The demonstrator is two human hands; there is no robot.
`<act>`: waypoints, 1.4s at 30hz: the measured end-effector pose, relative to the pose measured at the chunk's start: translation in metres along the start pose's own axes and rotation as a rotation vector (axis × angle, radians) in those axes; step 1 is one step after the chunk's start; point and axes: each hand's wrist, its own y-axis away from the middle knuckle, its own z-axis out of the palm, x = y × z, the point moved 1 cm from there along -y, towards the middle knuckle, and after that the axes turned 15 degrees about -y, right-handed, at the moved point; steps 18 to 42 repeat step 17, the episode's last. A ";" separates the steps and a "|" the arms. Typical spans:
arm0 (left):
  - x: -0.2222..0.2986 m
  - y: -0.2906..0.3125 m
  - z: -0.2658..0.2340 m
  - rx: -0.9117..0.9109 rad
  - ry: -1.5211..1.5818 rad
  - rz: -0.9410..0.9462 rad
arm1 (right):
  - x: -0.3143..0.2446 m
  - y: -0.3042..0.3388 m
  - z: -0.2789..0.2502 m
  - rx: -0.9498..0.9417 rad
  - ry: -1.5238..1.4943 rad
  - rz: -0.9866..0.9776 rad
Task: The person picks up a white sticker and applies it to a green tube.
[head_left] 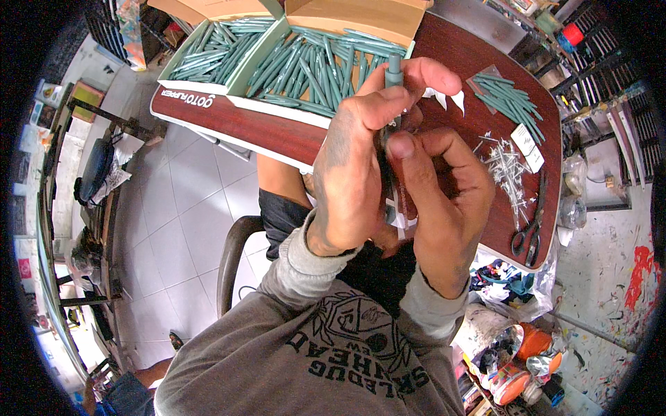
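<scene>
Held upright in front of my chest is a teal pen (394,72), its top end showing above my fingers. My left hand (349,156) is closed round it, thumb against one side and the index finger curled behind. Just below, my right hand (447,184) pinches at the lower part of the pen with thumb and fingers; that part is mostly hidden by both hands. Beyond my hands, two open cardboard boxes hold many teal pens (312,73). A loose bunch of teal pens (510,100) lies on the dark red table (458,52).
At the table's right lie a heap of small silvery-white parts (508,170), a white card (527,148) and black-handled scissors (525,243). Below that edge hangs a plastic bag (510,281), with orange-and-white containers (534,343) lower down. A chair armrest (232,256) stands to my left.
</scene>
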 end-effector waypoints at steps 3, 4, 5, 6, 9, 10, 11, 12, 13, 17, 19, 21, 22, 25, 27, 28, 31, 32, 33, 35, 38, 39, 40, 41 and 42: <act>0.003 0.000 0.001 -0.015 0.081 -0.060 | 0.002 -0.001 -0.001 0.003 -0.043 0.022; 0.002 -0.001 0.000 -0.033 0.081 -0.040 | 0.003 -0.001 -0.001 0.011 -0.044 0.030; 0.002 -0.002 0.000 -0.039 0.081 -0.034 | 0.003 -0.001 -0.001 0.018 -0.046 0.038; 0.002 -0.002 0.000 -0.045 0.081 -0.027 | 0.004 -0.001 -0.002 0.017 -0.035 0.026; 0.002 -0.003 0.001 -0.034 0.085 -0.044 | 0.005 -0.002 -0.003 0.015 -0.020 0.001; 0.003 -0.004 0.002 -0.035 0.092 -0.046 | 0.005 -0.002 -0.002 0.016 -0.023 -0.003; 0.004 -0.004 0.002 -0.035 0.089 -0.041 | 0.005 -0.002 -0.002 0.016 -0.026 -0.007; 0.005 -0.004 0.003 -0.035 0.086 -0.037 | 0.005 -0.002 -0.003 0.014 -0.021 -0.008; 0.005 -0.004 0.003 -0.034 0.073 -0.027 | 0.005 -0.002 -0.003 0.012 -0.015 -0.010; 0.007 -0.004 0.004 -0.051 0.071 -0.046 | 0.004 -0.001 -0.003 -0.011 -0.054 -0.003; 0.007 -0.004 0.004 -0.051 0.071 -0.046 | 0.004 -0.001 -0.003 -0.011 -0.054 -0.003; 0.007 -0.004 0.004 -0.051 0.071 -0.046 | 0.004 -0.001 -0.003 -0.011 -0.054 -0.003; 0.007 -0.004 0.004 -0.051 0.071 -0.046 | 0.004 -0.001 -0.003 -0.011 -0.054 -0.003; 0.007 -0.004 0.004 -0.051 0.071 -0.046 | 0.004 -0.001 -0.003 -0.011 -0.054 -0.003; 0.007 -0.004 0.004 -0.051 0.071 -0.046 | 0.004 -0.001 -0.003 -0.011 -0.054 -0.003; 0.007 -0.004 0.004 -0.051 0.071 -0.046 | 0.004 -0.001 -0.003 -0.011 -0.054 -0.003; 0.007 -0.004 0.004 -0.051 0.071 -0.046 | 0.004 -0.001 -0.003 -0.011 -0.054 -0.003; 0.007 -0.004 0.004 -0.051 0.071 -0.046 | 0.004 -0.001 -0.003 -0.011 -0.054 -0.003; 0.007 -0.004 0.004 -0.051 0.071 -0.046 | 0.004 -0.001 -0.003 -0.011 -0.054 -0.003; 0.007 -0.004 0.004 -0.051 0.071 -0.046 | 0.004 -0.001 -0.003 -0.011 -0.054 -0.003; 0.007 -0.004 0.004 -0.051 0.071 -0.046 | 0.004 -0.001 -0.003 -0.011 -0.054 -0.003; 0.007 -0.004 0.004 -0.051 0.071 -0.046 | 0.004 -0.001 -0.003 -0.011 -0.054 -0.003; 0.007 -0.004 0.004 -0.051 0.071 -0.046 | 0.004 -0.001 -0.003 -0.011 -0.054 -0.003; 0.007 -0.004 0.004 -0.051 0.071 -0.046 | 0.004 -0.001 -0.003 -0.011 -0.054 -0.003; 0.007 -0.004 0.004 -0.051 0.071 -0.046 | 0.004 -0.001 -0.003 -0.011 -0.054 -0.003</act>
